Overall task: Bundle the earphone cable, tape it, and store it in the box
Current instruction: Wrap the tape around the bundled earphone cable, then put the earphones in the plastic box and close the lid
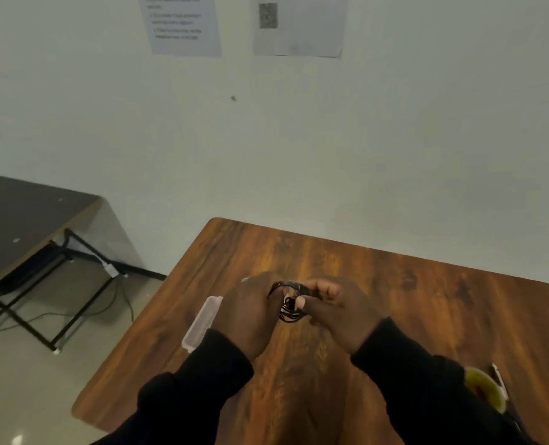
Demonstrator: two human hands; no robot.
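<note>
Black earphone cable, wound in loops, sits between my two hands above the brown surface. My left hand and my right hand both pinch the bundle. Just left of the cable, the clear box lies on the surface, partly behind my left hand.

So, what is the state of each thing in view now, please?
Cable: coiled in a bundle, held above the table by both hands.
Left hand: closed on the cable.
Right hand: closed on the cable.
Box: on the table, behind the left hand; open or shut cannot be told.
Tape roll: lying on the table, untouched.
</note>
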